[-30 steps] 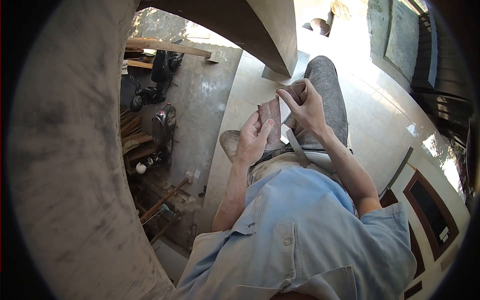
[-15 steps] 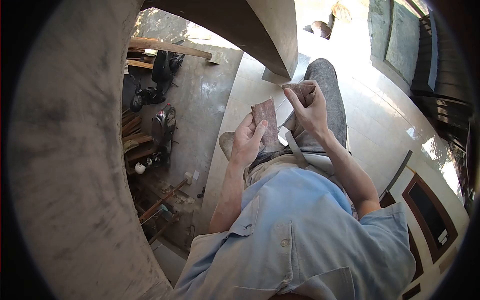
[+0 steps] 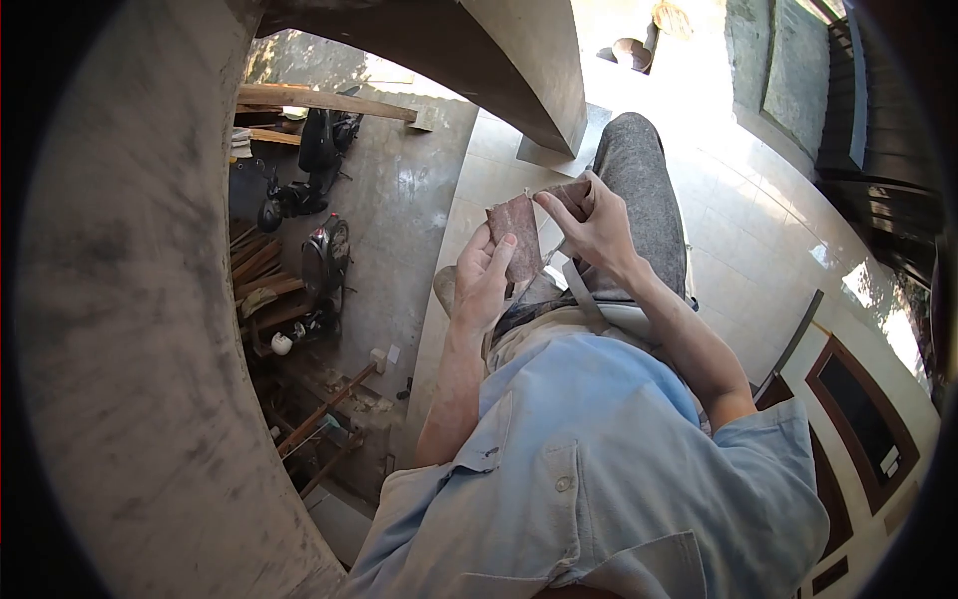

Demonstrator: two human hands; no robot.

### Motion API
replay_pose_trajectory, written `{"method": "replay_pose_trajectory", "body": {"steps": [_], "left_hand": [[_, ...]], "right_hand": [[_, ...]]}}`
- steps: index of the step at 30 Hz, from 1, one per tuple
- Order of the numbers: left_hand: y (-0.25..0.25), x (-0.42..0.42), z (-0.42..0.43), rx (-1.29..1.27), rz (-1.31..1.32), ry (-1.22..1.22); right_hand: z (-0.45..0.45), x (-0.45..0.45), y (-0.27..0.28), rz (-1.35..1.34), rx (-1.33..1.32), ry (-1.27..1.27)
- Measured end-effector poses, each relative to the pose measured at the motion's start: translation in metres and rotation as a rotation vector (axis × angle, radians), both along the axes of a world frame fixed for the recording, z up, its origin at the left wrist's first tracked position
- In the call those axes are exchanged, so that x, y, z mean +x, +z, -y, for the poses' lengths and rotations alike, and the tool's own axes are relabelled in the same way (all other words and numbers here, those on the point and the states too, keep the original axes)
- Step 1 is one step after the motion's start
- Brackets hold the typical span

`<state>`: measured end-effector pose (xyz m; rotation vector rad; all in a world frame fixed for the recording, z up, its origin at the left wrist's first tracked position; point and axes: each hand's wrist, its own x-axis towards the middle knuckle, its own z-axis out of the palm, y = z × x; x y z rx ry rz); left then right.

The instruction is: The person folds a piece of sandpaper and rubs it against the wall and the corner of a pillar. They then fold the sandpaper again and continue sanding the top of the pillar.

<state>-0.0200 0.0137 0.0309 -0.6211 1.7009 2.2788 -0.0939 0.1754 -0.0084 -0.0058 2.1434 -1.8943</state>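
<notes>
My left hand (image 3: 481, 283) pinches a worn, reddish-brown piece of sandpaper (image 3: 516, 228) between thumb and fingers, its flat face toward me. A second, browner piece of sandpaper (image 3: 567, 197), which looks folded or curled, is gripped by my right hand (image 3: 603, 230), with the thumb along its lower edge. The two pieces come close at the first one's upper right corner; whether they touch I cannot tell. Both hands are above my lap, in front of the grey, dusty trousers (image 3: 639, 190).
A large curved plastered surface (image 3: 130, 299) fills the left side, and a pillar-like edge (image 3: 549, 90) comes down ahead. Far below are motorcycles (image 3: 324, 260), stacked wood (image 3: 261, 265) and a long board (image 3: 329, 100). A tiled floor (image 3: 738, 225) spreads to the right, near a brown-framed window (image 3: 863, 424).
My right hand has moved left and slightly down with its sandpaper, closer to the left piece. The left sandpaper has shifted a little left. The whole view has shifted slightly.
</notes>
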Motion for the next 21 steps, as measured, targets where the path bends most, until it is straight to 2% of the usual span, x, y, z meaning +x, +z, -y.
{"method": "replay_pose_trajectory", "body": {"steps": [1, 4, 8, 9, 12, 13, 16, 17, 20, 21], "left_hand": [[0.000, 0.001, 0.001, 0.000, 0.005, 0.004], [0.006, -0.001, -0.004, 0.056, 0.015, 0.043], [0.003, -0.003, 0.002, 0.027, 0.017, 0.035], [0.004, -0.002, 0.003, 0.025, 0.027, 0.027], [0.002, -0.002, 0.003, 0.034, 0.004, 0.050], [0.001, -0.002, 0.003, 0.034, -0.013, 0.071], [0.005, -0.003, 0.003, 0.037, -0.010, 0.127], [0.006, 0.001, 0.003, 0.048, -0.011, 0.136], [0.001, 0.000, 0.004, 0.069, -0.036, 0.156], [-0.001, 0.000, 0.005, 0.058, -0.038, 0.163]], "right_hand": [[-0.002, 0.003, 0.000, 0.021, 0.024, 0.081], [-0.002, 0.006, 0.002, -0.205, 0.015, 0.239], [0.001, 0.005, -0.006, -0.071, -0.017, 0.111], [-0.002, 0.007, 0.005, -0.119, 0.019, 0.236], [0.000, 0.010, 0.004, -0.096, 0.076, 0.222], [0.004, 0.006, -0.009, -0.112, 0.088, 0.123], [0.003, 0.011, -0.003, -0.120, 0.019, 0.102], [-0.002, 0.012, 0.002, -0.156, 0.077, 0.175], [-0.002, 0.006, -0.004, 0.009, -0.110, 0.019], [-0.003, 0.002, -0.003, 0.010, -0.070, -0.024]]}}
